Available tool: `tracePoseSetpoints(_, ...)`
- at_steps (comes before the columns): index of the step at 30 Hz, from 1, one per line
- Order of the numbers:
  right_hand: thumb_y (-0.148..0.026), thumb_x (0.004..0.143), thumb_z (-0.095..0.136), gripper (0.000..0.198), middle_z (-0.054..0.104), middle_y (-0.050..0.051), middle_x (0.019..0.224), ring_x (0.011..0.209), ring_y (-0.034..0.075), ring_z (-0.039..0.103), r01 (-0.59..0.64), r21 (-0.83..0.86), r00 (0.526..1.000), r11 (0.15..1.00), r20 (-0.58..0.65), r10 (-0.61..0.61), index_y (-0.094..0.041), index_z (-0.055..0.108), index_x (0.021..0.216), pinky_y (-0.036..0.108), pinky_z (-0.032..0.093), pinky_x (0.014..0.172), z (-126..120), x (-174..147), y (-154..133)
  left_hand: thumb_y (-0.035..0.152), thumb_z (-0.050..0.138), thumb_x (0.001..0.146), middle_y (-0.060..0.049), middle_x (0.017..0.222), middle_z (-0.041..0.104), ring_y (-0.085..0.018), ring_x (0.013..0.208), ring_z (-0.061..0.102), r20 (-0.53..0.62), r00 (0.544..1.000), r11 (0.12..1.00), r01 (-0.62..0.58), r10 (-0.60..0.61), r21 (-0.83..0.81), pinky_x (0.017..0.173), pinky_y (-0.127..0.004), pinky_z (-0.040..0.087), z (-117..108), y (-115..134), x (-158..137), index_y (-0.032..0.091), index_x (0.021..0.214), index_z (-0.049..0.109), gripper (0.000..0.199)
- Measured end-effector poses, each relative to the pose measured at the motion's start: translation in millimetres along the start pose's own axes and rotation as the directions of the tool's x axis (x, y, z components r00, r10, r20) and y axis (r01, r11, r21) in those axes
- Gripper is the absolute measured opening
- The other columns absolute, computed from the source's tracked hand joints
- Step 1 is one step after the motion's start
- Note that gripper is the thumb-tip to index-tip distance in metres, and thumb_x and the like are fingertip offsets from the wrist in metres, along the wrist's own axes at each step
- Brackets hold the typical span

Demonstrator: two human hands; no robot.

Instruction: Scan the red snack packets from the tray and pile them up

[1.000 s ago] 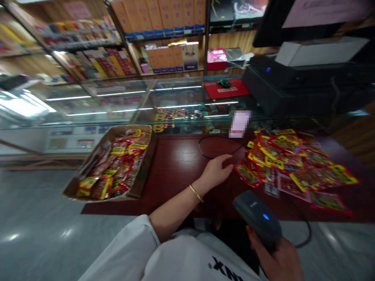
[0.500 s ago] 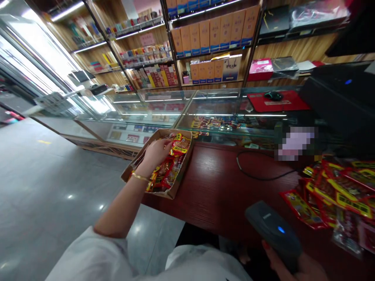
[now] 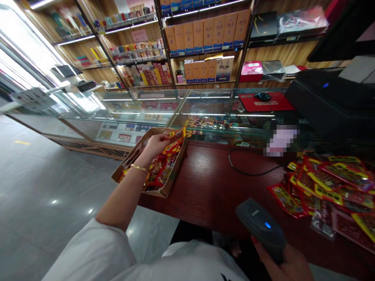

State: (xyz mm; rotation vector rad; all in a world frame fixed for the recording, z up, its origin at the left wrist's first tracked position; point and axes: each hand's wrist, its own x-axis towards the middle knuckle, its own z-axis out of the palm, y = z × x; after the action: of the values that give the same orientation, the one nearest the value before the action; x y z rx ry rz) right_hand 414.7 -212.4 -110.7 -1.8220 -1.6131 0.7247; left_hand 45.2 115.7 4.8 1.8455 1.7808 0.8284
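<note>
My left hand (image 3: 156, 145), a bracelet on its wrist, reaches over an open cardboard box (image 3: 165, 190) at the counter's left edge. Its fingers are closed on the end of a red and yellow snack packet (image 3: 178, 136), which is tilted up at the box's far side. More packets (image 3: 156, 168) lie in the box underneath. My right hand (image 3: 288, 262) is wrapped around the handle of a dark barcode scanner (image 3: 260, 224) with a blue light, held over the near side of the wooden counter.
A heap of red and yellow snack packets (image 3: 331, 183) covers the counter's right side. A black cable (image 3: 249, 173) curls across the wood (image 3: 205, 183). Behind stands a glass display case (image 3: 211, 103) with a red mouse pad (image 3: 272, 105) on top, and a black machine (image 3: 328, 101) at right.
The snack packet at my left hand has been raised and turned on edge at the box's far side. The view has shifted slightly right; the scanner stays in my right hand.
</note>
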Motion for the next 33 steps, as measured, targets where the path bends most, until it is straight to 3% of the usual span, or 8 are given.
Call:
tracePoseSetpoints(3, -0.056, 0.088, 0.062, 0.036, 0.084, 0.007, 0.081, 0.075, 0.030, 0.080, -0.061, 0.061, 0.990, 0.996, -0.121, 0.068, -0.025, 0.080, 0.084, 0.033, 0.063, 0.070, -1.3, -1.8, -9.7, 0.035, 0.070, 0.078, -0.002, 0.087, 0.074, -0.019, 0.081, 0.064, -0.058, 0.995, 0.963, -0.093, 0.081, -0.254, 0.075, -0.027, 0.049, 4.7, 22.8, -44.6, 0.018, 0.099, 0.075, 0.028)
tracePoseSetpoints(5, -0.054, 0.089, 0.061, 0.036, 0.083, 0.008, 0.084, 0.078, 0.030, 0.079, -0.058, 0.071, 0.982, 0.996, -0.174, 0.070, -0.023, 0.078, 0.089, 0.035, 0.062, 0.075, -1.0, -2.7, -18.1, 0.038, 0.069, 0.080, -0.004, 0.099, 0.076, -0.022, 0.091, 0.067, 0.057, 0.991, 0.920, -0.091, 0.121, -0.380, 0.083, -0.030, 0.052, 24.0, 40.6, -80.6, 0.019, 0.105, 0.074, 0.031)
tracePoseSetpoints(9, -0.053, 0.091, 0.060, 0.038, 0.083, 0.010, 0.088, 0.081, 0.031, 0.079, -0.051, 0.034, 0.978, 0.998, -0.201, 0.057, -0.020, 0.077, 0.095, 0.039, 0.062, 0.079, -2.4, -4.5, -26.7, 0.033, 0.066, 0.085, -0.006, 0.121, 0.075, -0.025, 0.111, 0.067, 0.408, 0.889, 0.846, 0.048, 0.205, -0.530, 0.102, -0.037, 0.050, 89.7, 61.8, -141.4, 0.023, 0.122, 0.072, 0.039)
tracePoseSetpoints(12, -0.050, 0.093, 0.059, 0.034, 0.082, 0.008, 0.083, 0.075, 0.029, 0.078, -0.054, 0.018, 0.982, 0.998, -0.182, 0.056, -0.020, 0.076, 0.097, 0.036, 0.062, 0.073, -5.7, -7.6, -25.3, 0.032, 0.066, 0.083, -0.007, 0.122, 0.075, -0.026, 0.111, 0.069, 0.544, 0.823, 0.796, 0.215, 0.165, -0.566, 0.102, -0.038, 0.051, 131.6, 58.1, -161.9, 0.021, 0.121, 0.074, 0.040)
tracePoseSetpoints(14, -0.049, 0.094, 0.059, 0.033, 0.080, 0.007, 0.076, 0.070, 0.028, 0.077, -0.057, 0.000, 0.984, 0.998, -0.171, 0.056, -0.021, 0.076, 0.096, 0.036, 0.062, 0.071, -7.5, -9.7, -23.3, 0.032, 0.067, 0.081, -0.007, 0.118, 0.077, -0.025, 0.105, 0.071, 0.594, 0.796, 0.775, 0.300, 0.118, -0.556, 0.096, -0.038, 0.054, 144.8, 51.2, -166.0, 0.021, 0.119, 0.075, 0.040)
tracePoseSetpoints(22, -0.050, 0.095, 0.056, 0.033, 0.077, 0.005, 0.070, 0.064, 0.027, 0.074, -0.093, -0.012, 0.988, 0.996, -0.125, 0.091, -0.022, 0.074, 0.096, 0.036, 0.060, 0.070, -6.7, -10.4, -22.5, 0.037, 0.071, 0.081, -0.006, 0.107, 0.079, -0.024, 0.093, 0.071, 0.626, 0.764, 0.784, 0.289, 0.157, -0.550, 0.085, -0.035, 0.056, 139.7, 46.9, -166.9, 0.022, 0.109, 0.079, 0.032)
tracePoseSetpoints(27, -0.050, 0.095, 0.056, 0.036, 0.080, 0.008, 0.082, 0.077, 0.029, 0.076, -0.116, 0.013, 0.984, 0.993, -0.132, 0.116, -0.020, 0.074, 0.103, 0.037, 0.059, 0.080, -5.8, -13.1, -22.8, 0.034, 0.069, 0.083, -0.005, 0.114, 0.078, -0.023, 0.103, 0.071, 0.625, 0.762, 0.799, 0.267, 0.167, -0.538, 0.095, -0.035, 0.053, 138.2, 47.2, -166.0, 0.024, 0.114, 0.078, 0.034)
tracePoseSetpoints(33, -0.049, 0.095, 0.056, 0.036, 0.078, 0.008, 0.077, 0.071, 0.027, 0.074, -0.121, 0.003, 0.981, 0.993, -0.155, 0.120, -0.018, 0.075, 0.095, 0.036, 0.059, 0.074, -16.8, -19.4, -24.4, 0.030, 0.069, 0.082, -0.007, 0.116, 0.078, -0.024, 0.102, 0.072, 0.653, 0.749, 0.731, 0.382, 0.114, -0.566, 0.095, -0.037, 0.054, 150.9, 57.0, -165.6, 0.022, 0.117, 0.076, 0.037)
